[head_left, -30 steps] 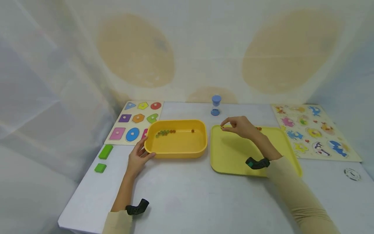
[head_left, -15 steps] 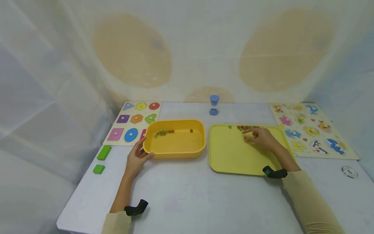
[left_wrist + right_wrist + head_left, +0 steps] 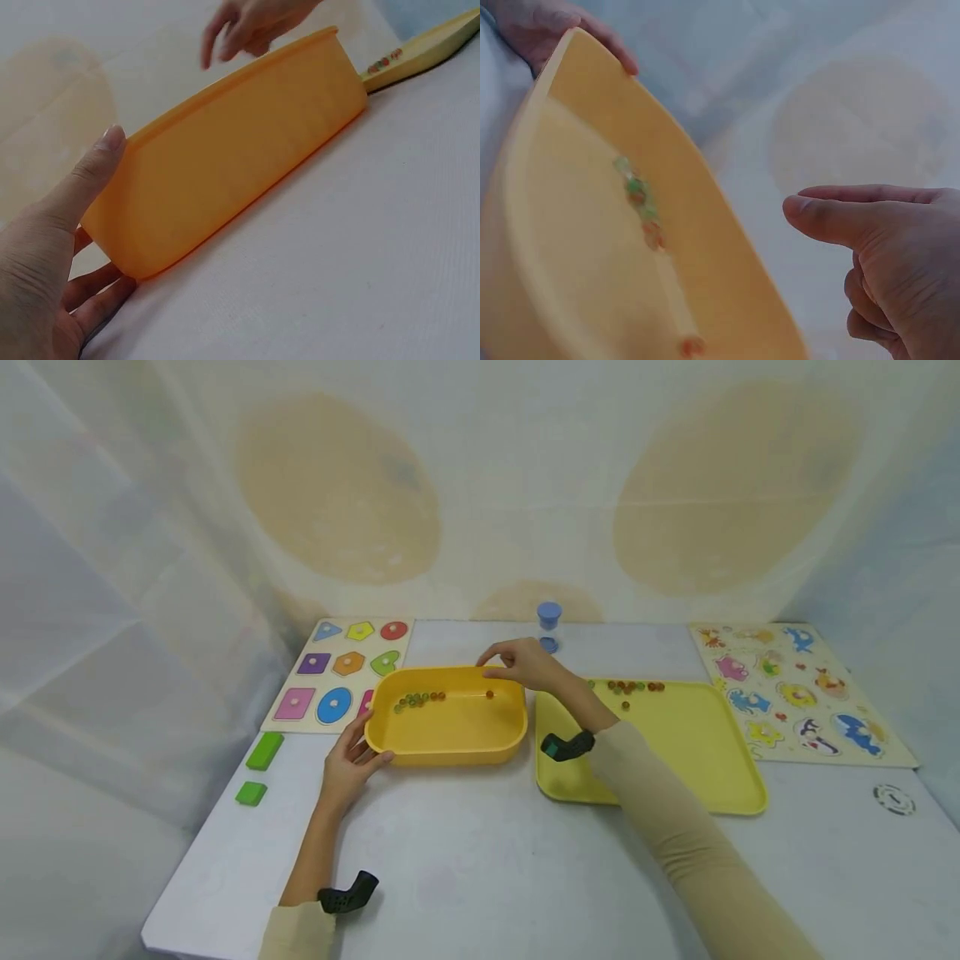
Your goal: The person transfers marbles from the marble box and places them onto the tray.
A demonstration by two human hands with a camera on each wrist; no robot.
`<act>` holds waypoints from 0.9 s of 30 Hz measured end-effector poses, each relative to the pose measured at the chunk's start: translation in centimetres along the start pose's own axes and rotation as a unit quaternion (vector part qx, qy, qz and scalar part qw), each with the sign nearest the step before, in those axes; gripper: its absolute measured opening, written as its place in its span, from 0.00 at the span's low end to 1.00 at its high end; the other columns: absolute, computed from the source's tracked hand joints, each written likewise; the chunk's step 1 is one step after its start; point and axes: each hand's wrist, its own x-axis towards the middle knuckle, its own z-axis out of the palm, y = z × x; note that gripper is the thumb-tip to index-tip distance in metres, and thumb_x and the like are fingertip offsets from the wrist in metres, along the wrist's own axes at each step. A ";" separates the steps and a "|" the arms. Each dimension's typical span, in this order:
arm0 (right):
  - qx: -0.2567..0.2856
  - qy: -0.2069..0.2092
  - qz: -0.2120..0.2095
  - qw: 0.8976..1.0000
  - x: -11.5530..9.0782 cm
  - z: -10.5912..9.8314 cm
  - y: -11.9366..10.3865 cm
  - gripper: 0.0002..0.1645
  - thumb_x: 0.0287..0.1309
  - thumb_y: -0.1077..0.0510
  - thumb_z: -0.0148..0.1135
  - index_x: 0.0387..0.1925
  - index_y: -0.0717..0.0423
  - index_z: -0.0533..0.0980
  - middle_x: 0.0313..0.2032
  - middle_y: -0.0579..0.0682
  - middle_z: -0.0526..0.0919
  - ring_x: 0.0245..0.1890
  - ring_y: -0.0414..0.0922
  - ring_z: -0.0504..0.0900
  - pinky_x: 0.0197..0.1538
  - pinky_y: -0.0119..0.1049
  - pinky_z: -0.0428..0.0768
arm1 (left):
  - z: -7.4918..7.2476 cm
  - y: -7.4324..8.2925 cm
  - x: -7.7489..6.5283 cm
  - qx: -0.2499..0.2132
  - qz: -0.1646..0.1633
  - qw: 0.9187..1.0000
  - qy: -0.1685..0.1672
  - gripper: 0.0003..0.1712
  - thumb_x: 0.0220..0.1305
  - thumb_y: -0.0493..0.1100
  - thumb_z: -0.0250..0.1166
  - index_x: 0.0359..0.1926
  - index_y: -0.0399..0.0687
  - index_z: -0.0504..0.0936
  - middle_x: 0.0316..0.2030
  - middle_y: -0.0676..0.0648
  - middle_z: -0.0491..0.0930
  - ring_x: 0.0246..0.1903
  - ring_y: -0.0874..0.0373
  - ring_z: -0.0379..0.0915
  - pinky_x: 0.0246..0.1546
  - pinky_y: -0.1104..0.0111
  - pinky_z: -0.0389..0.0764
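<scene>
My left hand (image 3: 347,772) grips the left end of a deep yellow plastic tub (image 3: 450,759), thumb on the near side and fingers around the corner. Inside lie several green and orange marbles (image 3: 420,698) in a cluster, plus one orange marble (image 3: 490,695) apart on the right. Over the tub's far right rim hovers my right hand (image 3: 531,662), thumb and index finger extended close together. No marble shows between those fingertips in the left wrist view. A shallow yellow tray (image 3: 697,752) to the right holds several marbles (image 3: 637,686) along its far edge; one orange marble (image 3: 626,705) sits slightly nearer.
A blue sand timer (image 3: 549,617) stands behind my right hand. The shape puzzle board (image 3: 348,662) lies behind the tub at left, with two green blocks (image 3: 265,751) in front. At right are an animal puzzle board (image 3: 798,693) and a round chip (image 3: 894,799).
My right hand moved from the tray's left edge onto its marbles, then left to the tub. An orange marble now lies where its fingertips were. The left hand kept its hold.
</scene>
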 end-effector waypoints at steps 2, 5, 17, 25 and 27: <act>0.008 -0.010 -0.008 1.000 1.9 1.3 -0.6 0.11 0.52 0.53 0.62 0.39 0.48 0.80 0.10 0.44 0.59 0.12 0.40 0.54 0.20 0.29 0.57 | 0.0 0.1 0.1 -0.001 0.000 1.000 -0.001 0.38 0.49 0.43 0.68 0.62 0.67 0.63 0.63 0.50 0.62 0.57 0.47 0.65 0.48 0.71 0.74; 0.022 -0.032 -0.003 0.999 3.8 3.3 -0.9 0.12 0.53 0.55 0.62 0.40 0.53 0.80 0.10 0.46 0.61 0.12 0.40 0.54 0.20 0.29 0.57 | 0.0 0.1 0.2 0.003 -0.001 1.000 -0.001 0.39 0.49 0.43 0.68 0.62 0.66 0.63 0.63 0.50 0.62 0.57 0.47 0.65 0.48 0.71 0.74; 0.027 -0.147 0.122 0.981 5.3 8.5 -0.2 0.13 0.56 0.55 0.59 0.44 0.45 0.78 0.46 0.41 0.78 0.48 0.41 0.71 0.55 0.33 0.71 | -0.2 0.0 -0.2 0.003 0.001 1.000 0.000 0.39 0.49 0.43 0.69 0.62 0.68 0.63 0.63 0.50 0.63 0.57 0.48 0.65 0.47 0.71 0.75; 0.018 -0.137 0.137 0.981 5.1 8.8 -0.3 0.08 0.55 0.56 0.60 0.38 0.46 0.80 0.42 0.41 0.78 0.44 0.42 0.71 0.55 0.34 0.70 | 0.0 0.2 -0.1 0.004 0.005 1.000 0.001 0.39 0.50 0.42 0.68 0.62 0.65 0.63 0.62 0.49 0.63 0.57 0.47 0.66 0.48 0.68 0.75; 0.012 -0.137 0.129 0.982 5.0 8.7 -0.4 0.07 0.54 0.54 0.60 0.37 0.46 0.80 0.41 0.41 0.79 0.42 0.41 0.71 0.53 0.33 0.71 | 0.0 0.2 -0.1 0.006 0.004 1.000 0.000 0.39 0.50 0.42 0.68 0.63 0.64 0.62 0.62 0.49 0.63 0.57 0.47 0.66 0.48 0.68 0.74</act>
